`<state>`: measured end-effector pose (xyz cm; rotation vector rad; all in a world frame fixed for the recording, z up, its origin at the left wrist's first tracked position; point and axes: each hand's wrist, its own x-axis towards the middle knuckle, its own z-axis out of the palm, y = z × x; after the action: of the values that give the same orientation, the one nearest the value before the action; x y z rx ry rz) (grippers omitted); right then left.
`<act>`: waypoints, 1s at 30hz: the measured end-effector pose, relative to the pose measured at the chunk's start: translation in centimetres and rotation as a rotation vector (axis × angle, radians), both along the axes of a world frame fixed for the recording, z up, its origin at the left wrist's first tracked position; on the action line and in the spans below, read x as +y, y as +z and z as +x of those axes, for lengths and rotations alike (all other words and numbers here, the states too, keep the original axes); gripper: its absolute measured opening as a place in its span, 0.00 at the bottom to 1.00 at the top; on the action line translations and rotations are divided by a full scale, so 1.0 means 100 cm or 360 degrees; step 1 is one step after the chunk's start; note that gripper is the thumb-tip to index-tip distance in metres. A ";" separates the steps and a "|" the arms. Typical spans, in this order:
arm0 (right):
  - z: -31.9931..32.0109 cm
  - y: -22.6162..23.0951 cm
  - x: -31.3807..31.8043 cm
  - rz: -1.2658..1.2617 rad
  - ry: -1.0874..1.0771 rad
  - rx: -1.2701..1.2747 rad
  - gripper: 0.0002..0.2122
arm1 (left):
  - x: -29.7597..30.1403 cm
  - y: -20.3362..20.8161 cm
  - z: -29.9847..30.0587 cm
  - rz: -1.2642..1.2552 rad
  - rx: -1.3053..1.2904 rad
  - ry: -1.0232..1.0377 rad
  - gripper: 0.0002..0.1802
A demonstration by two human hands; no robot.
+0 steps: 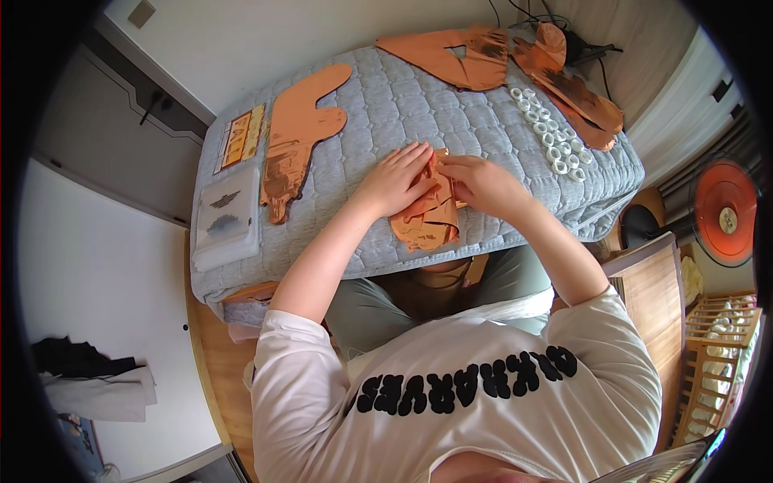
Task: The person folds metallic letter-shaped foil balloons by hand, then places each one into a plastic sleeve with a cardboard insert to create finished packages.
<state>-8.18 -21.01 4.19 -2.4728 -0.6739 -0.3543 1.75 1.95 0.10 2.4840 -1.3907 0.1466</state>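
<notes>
On the grey mattress [390, 105], the hands [393, 182] [488, 187] hold orange foil [431, 229], left flat, right pinching

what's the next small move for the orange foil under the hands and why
I'd probably slide the left hand toward the body, smoothing the orange foil piece, while the right hand steadies its upper end: the near part looks wrinkled and uncovered, and both hands are at the far part.
</notes>
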 end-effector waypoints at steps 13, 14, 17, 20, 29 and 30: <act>0.002 -0.029 -0.005 0.0126 0.0006 -0.0109 0.18 | 0.008 0.012 0.014 -0.0378 0.0433 -0.0235 0.31; 0.003 -0.030 -0.006 0.0126 0.0017 -0.0099 0.17 | 0.008 0.017 0.015 -0.0520 0.1114 -0.0241 0.30; 0.005 -0.026 -0.005 0.0133 0.0047 -0.0053 0.17 | 0.014 0.029 0.027 -0.0657 0.1799 -0.0258 0.29; 0.004 -0.024 -0.009 0.0129 0.0037 0.0021 0.17 | 0.001 0.059 0.026 -0.0132 0.1373 -0.0140 0.27; 0.004 -0.017 -0.009 0.0142 0.0080 0.0094 0.17 | -0.016 0.011 0.023 -0.0176 0.0262 -0.0387 0.28; 0.004 -0.018 -0.010 0.0139 0.0078 0.0108 0.17 | -0.017 0.010 0.021 -0.0175 0.0266 -0.0389 0.28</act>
<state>-7.81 -21.99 2.41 -2.3702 -0.6752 -0.2743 3.83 0.28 1.15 2.1632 -1.5539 -0.0346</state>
